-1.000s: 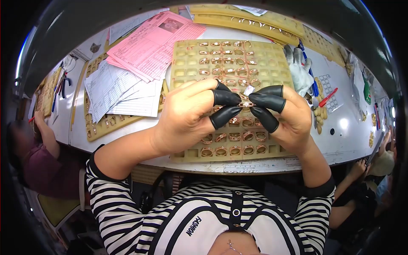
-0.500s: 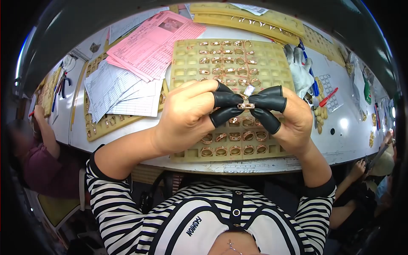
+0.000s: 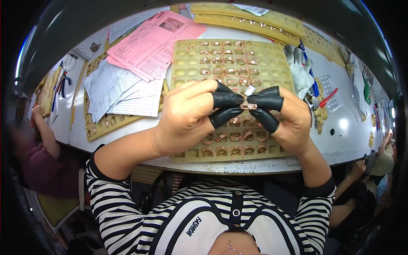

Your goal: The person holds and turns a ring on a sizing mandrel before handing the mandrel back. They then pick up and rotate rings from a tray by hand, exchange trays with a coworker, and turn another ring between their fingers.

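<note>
A rose-gold ring (image 3: 248, 106) with small stones is pinched between both hands, above a yellowish slotted tray (image 3: 180, 63). My left hand (image 3: 193, 110) grips its left side, with black covers on the fingertips. From the right, my right hand (image 3: 291, 112), also in black fingertip covers, holds the other side. A small white tag (image 3: 249, 90) shows just above the ring, between the fingers. Rows of similar rings (image 3: 235, 137) sit in the tray behind and in front of the hands, which hide its middle.
Pink forms (image 3: 148, 46) and white sheets (image 3: 123, 91) lie at the left, partly over another ring tray (image 3: 95, 134). A grey-white glove (image 3: 299, 70), a red pen (image 3: 328, 97) and loose tan finger covers (image 3: 319, 117) lie right. Co-workers (image 3: 46, 165) sit at both sides.
The ring has turned slightly between my fingertips, so its stone-set band now faces up more. Both hands have stayed almost in place. The co-worker's arm at the left has shifted a little.
</note>
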